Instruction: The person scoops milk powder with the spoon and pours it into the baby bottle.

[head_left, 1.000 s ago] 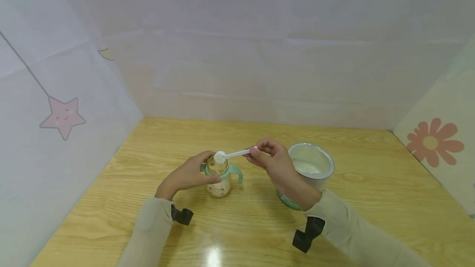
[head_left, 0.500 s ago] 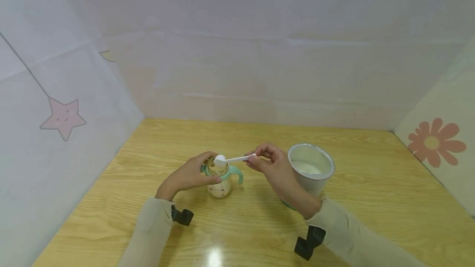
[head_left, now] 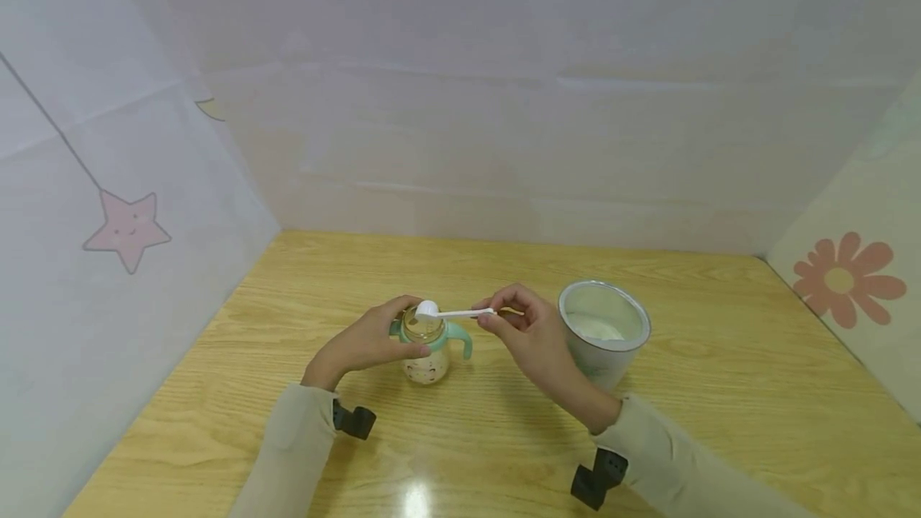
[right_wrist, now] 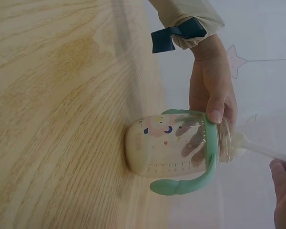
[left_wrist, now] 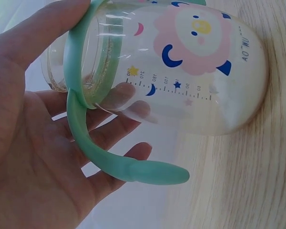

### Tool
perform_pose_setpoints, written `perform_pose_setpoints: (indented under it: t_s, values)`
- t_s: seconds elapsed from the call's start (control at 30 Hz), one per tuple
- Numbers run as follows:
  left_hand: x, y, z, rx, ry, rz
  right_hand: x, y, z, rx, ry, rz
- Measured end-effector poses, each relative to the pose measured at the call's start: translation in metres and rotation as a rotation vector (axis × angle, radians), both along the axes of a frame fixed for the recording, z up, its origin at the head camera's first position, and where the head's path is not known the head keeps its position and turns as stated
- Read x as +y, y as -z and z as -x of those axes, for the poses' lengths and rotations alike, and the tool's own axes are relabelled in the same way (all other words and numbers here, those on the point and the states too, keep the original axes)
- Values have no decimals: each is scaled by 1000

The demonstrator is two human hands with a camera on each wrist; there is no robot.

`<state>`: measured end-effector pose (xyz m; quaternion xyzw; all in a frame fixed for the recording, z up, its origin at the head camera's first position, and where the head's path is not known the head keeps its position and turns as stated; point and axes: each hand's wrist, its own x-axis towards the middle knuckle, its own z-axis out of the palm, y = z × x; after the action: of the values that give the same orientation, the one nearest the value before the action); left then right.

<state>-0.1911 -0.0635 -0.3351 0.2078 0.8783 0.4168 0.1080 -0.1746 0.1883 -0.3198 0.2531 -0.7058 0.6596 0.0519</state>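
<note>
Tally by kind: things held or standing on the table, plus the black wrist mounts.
Bottle: 1
Scoop: 1
Open tub: 1
Black wrist mounts: 2
Total: 5

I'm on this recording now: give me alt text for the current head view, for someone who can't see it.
A person's right hand holds a white scoop at the open mouth of a green-handled baby bottle, which the left hand grips on a wooden table. An open can with white contents stands to the right.
</note>
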Motion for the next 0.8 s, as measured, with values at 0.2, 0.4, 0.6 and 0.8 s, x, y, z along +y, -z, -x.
perform_pose_setpoints:
  t_s: [0.2,0.4,0.6,0.8]
  values:
    - [0,0,0,-13,4,-10,0,3,-1,71,8,-28]
    - [0,1,1,-19,15,-26,-2,3,-3,138,3,-59]
    - [-1,2,2,-14,23,-29,-3,6,-4,206,16,-94]
    - [-1,3,1,-17,22,-31,-3,9,-4,292,7,-108]
